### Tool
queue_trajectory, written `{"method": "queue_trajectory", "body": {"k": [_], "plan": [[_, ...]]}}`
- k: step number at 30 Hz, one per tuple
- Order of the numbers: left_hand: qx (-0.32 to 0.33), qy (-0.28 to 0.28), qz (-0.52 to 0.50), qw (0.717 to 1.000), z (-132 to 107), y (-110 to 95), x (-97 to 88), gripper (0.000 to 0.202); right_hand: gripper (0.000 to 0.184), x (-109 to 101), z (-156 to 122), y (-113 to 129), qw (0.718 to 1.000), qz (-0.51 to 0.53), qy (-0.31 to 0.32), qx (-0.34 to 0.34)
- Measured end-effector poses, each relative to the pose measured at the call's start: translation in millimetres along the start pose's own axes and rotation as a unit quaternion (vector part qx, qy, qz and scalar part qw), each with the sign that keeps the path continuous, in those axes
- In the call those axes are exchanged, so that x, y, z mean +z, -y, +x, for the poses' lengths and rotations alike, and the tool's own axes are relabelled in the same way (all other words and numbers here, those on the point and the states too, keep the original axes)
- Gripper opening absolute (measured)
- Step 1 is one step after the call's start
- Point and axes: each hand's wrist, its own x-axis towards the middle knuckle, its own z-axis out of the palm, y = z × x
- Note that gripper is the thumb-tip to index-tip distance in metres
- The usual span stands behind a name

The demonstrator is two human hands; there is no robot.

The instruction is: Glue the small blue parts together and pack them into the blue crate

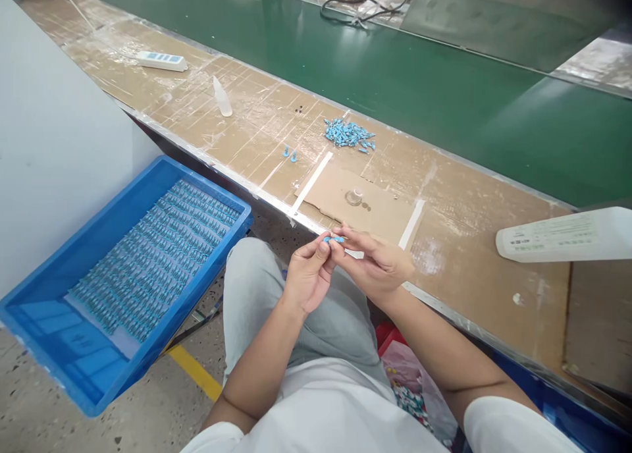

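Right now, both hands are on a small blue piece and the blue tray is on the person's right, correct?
Wrong side: the head view shows the blue tray on the person's left. The left hand and right hand are on a small blue piece.

Head cam: sits above wearer's lap (340, 328), on near side of bench (469, 236), facing fwd + steeply down. Close to L hand (309, 275) & R hand (379, 262) by bench's front edge; wide FOV, askew to bench, reaching green strip (444, 97) beyond it.
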Motion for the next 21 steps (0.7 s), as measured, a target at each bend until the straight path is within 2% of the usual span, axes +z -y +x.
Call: {"method": "queue_trajectory", "body": {"k": [11,18,21], "plan": [[0.02,-0.006,0.011,1.0,-3.0,-1.6,1.7,0.02,0.032,-8.9,16.0,4.3,0.999,0.014,0.03,0.01],[0.003,0.001,0.015,1.0,-3.1,-2.2,-1.2,0.026,0.033,-13.3,14.0,-3.3,0.989,0.093,0.058,0.097],[-0.003,0.006,0.018,1.0,-2.9,-1.3,-3.0,0.026,0.031,-12.8,13.3,-5.9,0.989,0.098,0.057,0.093]]}}
